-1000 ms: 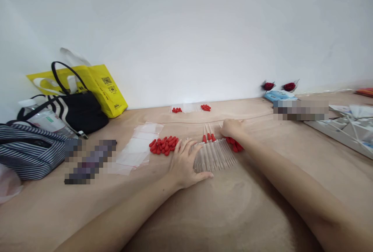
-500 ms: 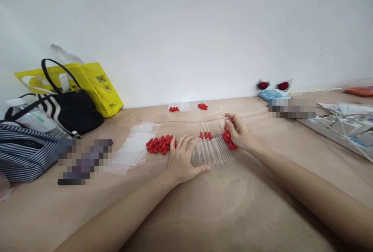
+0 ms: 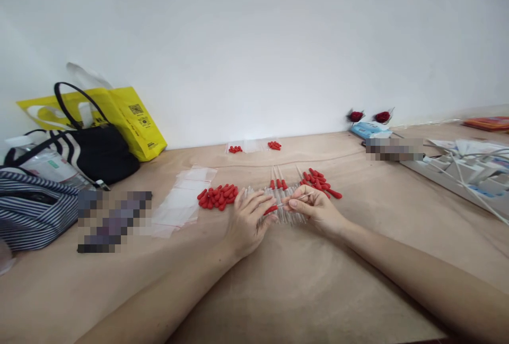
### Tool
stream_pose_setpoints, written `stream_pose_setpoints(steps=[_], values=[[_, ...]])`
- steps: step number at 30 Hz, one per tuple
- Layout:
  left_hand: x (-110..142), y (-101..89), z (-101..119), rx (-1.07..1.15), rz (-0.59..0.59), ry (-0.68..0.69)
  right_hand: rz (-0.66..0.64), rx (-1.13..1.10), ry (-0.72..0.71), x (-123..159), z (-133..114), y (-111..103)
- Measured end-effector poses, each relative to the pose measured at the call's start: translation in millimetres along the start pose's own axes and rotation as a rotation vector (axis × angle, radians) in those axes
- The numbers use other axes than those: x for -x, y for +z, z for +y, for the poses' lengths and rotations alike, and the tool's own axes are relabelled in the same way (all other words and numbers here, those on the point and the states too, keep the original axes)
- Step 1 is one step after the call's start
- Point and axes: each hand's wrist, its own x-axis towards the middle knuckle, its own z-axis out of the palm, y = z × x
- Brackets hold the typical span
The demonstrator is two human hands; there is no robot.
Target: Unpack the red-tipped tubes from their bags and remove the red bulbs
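My left hand (image 3: 248,222) pinches a red rubber bulb (image 3: 271,210) between thumb and fingers. Facing it, my right hand (image 3: 318,209) grips a thin clear dropper tube (image 3: 303,196) that points left toward the bulb. The tube's tip is close to the bulb, but whether it is inside cannot be made out. Under both hands lies a row of clear tubes (image 3: 292,217), partly hidden. Behind the row, several tubes with red bulbs on them (image 3: 278,183) point away from me. Loose red bulbs (image 3: 218,196) lie left of my left hand; another red pile (image 3: 318,178) lies beyond my right hand.
Clear zip bags (image 3: 181,195) lie left of the loose bulbs. Farther back is a flat bag with red bulbs (image 3: 274,146). Bags, including a yellow one (image 3: 147,121), stand at left. A power strip (image 3: 457,179) with cables lies right, near a blue packet (image 3: 370,130).
My right hand has come left and down from the right-hand red pile, tilting its tube from upright to nearly level. My left hand has closed around a red bulb.
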Motion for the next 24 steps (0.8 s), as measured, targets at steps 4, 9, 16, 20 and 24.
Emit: stream_pose_setpoints(steps=[4, 9, 16, 20, 24], values=[[3, -1.0, -7, 0.034, 0.005, -0.005, 0.008, 0.382, -0.171, 6, 0, -1], [4, -3.9, -7, 0.019, 0.027, 0.090, 0.069, 1.188, -0.677, 15, -2, 0], [9, -10.5, -2, -0.001, 0.054, 0.255, 0.058, 1.433, -0.950, 24, 6, 13], [17, -13.9, -2, 0.006, 0.077, 0.286, 0.027, 1.453, -1.010, 26, 6, 11], [19, -13.7, 1, 0.013, 0.077, 0.298, 0.032, 1.438, -1.031, 27, 4, 13]])
